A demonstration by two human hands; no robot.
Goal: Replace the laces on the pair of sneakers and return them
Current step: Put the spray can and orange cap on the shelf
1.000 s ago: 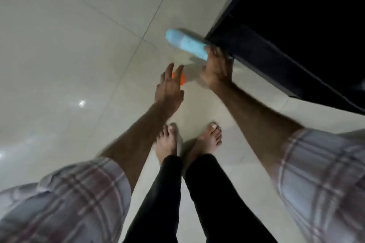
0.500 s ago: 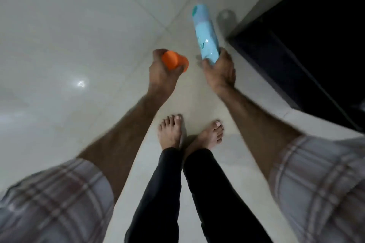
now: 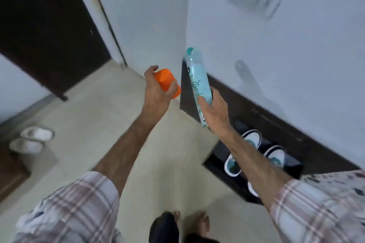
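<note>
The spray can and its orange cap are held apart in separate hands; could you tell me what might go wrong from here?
With the orange cap off in the left hand, the spray can in the right hand may have its nozzle exposed and could discharge by accident. Both hands are occupied, so handling the sneakers below would be awkward. Bare feet could be hit if something is dropped.

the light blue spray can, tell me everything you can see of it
The spray can is a tall, slim cylinder, pale blue with teal lettering and patterning, too blurred to read in full. It looks like smooth metal. Its teal, rounded top end has no cap on it. It is held in the air, tilted, top end up and leaning left, in front of the wall corner. The right hand grips its lower part, fingers curled round it; nothing else touches it. The orange cap in the left hand is apart from it.
</note>
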